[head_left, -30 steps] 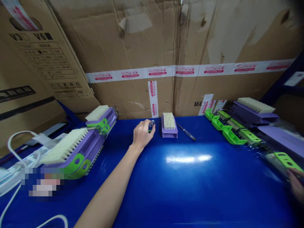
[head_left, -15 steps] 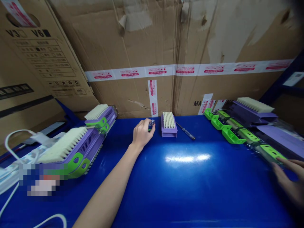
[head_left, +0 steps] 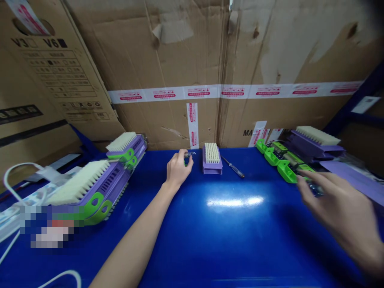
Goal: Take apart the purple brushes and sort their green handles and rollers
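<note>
My left hand (head_left: 177, 171) is closed around a small metal coil spring (head_left: 190, 154), with a bit of green showing beneath it between thumb and fingers. A purple brush head (head_left: 212, 159) with cream bristles stands just right of it. Beside that lies a screwdriver (head_left: 235, 167) with a clear handle. My right hand (head_left: 340, 208), blurred by motion, is over the near end of a row of green-and-clear parts (head_left: 292, 157). Whether anything sits in its fingers is unclear. Green plastic pieces (head_left: 286, 172) lie along that row's left side.
Assembled purple and green brushes (head_left: 105, 184) are stacked at left, by a power strip and white cables (head_left: 22, 166). More purple brush parts (head_left: 319, 146) stand at the far right. Cardboard (head_left: 168, 120) walls the back of the blue table (head_left: 228, 240).
My right hand has moved left and inward from the right edge, over the row of green parts. My left hand has barely shifted, and more of the spring shows.
</note>
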Demonstrator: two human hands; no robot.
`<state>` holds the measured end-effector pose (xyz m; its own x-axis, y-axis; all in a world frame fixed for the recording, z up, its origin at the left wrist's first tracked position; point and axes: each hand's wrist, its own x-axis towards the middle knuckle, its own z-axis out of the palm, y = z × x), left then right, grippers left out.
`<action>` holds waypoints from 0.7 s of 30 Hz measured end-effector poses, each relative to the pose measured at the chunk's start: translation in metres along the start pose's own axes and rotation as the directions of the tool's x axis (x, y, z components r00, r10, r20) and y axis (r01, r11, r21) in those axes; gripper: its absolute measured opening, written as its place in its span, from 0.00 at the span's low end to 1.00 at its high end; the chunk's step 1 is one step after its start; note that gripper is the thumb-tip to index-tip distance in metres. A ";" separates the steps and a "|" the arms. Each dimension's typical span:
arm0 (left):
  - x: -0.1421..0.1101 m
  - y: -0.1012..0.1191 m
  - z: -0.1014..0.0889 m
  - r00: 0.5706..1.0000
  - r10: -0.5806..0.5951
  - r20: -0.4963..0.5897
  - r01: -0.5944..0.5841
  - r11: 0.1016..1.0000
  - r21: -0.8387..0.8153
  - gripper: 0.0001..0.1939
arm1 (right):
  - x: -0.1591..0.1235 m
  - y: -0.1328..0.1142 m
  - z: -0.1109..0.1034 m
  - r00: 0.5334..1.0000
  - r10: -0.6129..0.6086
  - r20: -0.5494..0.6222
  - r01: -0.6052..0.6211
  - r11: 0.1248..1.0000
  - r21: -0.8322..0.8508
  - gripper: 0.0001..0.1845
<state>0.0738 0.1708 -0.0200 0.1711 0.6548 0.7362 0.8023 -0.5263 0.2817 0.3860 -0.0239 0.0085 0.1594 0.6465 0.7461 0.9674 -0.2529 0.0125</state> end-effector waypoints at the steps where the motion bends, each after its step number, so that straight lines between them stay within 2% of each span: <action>1: 0.000 0.000 0.001 1.000 -0.002 0.019 0.001 1.000 0.015 0.07 | 0.013 -0.016 0.004 0.999 -0.050 0.016 0.049 0.998 0.039 0.16; 3: -0.001 -0.002 0.002 0.998 0.029 0.060 -0.032 0.998 0.049 0.05 | 0.034 -0.049 0.019 0.977 -0.177 0.120 0.163 0.979 0.121 0.15; 6: -0.002 -0.003 0.004 0.988 0.105 0.108 -0.114 0.991 0.076 0.04 | 0.050 -0.095 0.048 0.931 -0.289 0.225 0.254 0.952 0.171 0.13; 8: -0.002 -0.004 0.005 0.985 0.129 0.117 -0.140 0.987 0.083 0.03 | 0.051 -0.118 0.063 0.917 -0.330 0.226 0.291 0.937 0.192 0.12; 10: -0.002 -0.003 0.005 0.983 0.143 0.118 -0.154 0.984 0.087 0.03 | 0.048 -0.132 0.072 0.922 -0.356 0.155 0.319 0.922 0.220 0.13; 12: -0.002 -0.003 0.006 0.980 0.162 0.113 -0.172 0.982 0.077 0.02 | 0.045 -0.136 0.076 0.923 -0.378 0.071 0.353 0.905 0.237 0.15; 15: -0.002 -0.001 0.009 0.976 0.196 0.095 -0.200 0.979 0.043 0.02 | 0.042 -0.126 0.077 0.931 -0.365 -0.018 0.357 0.897 0.262 0.16; 18: -0.003 0.002 0.009 0.964 0.238 0.116 -0.242 0.970 0.020 0.04 | 0.043 -0.113 0.078 0.946 -0.320 -0.050 0.320 0.898 0.301 0.16; 21: -0.004 0.004 0.008 0.955 0.262 0.140 -0.265 0.964 0.005 0.05 | 0.044 -0.111 0.077 0.946 -0.320 -0.044 0.316 0.891 0.325 0.17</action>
<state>0.0813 0.1701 -0.0267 0.4535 0.5633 0.6907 0.7311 -0.6783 0.0732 0.3004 0.0878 -0.0116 -0.1671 0.6612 0.7314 0.9765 0.2132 0.0304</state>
